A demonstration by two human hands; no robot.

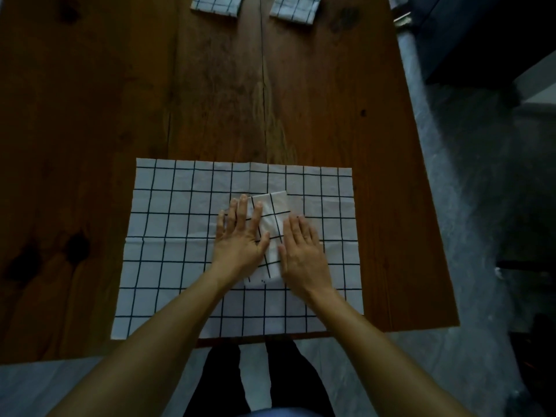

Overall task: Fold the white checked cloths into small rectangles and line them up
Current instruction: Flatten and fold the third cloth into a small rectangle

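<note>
On the tabletop [90,115] near edge, folded cloth [272,236] sits atop a flat open cloth [180,236]. Left hand [240,239] and right hand [302,251] both flat, fingers straight, pressing its sides. Press creases evenly, square edges before moving. Two folded cloths [215,4] [294,9] at far edge are cropped; fold layers can't be made out

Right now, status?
Left hand and right hand flat, pressing folded cloth on spread cloth. Two folded cloths far edge. Nothing obstructing.
</note>
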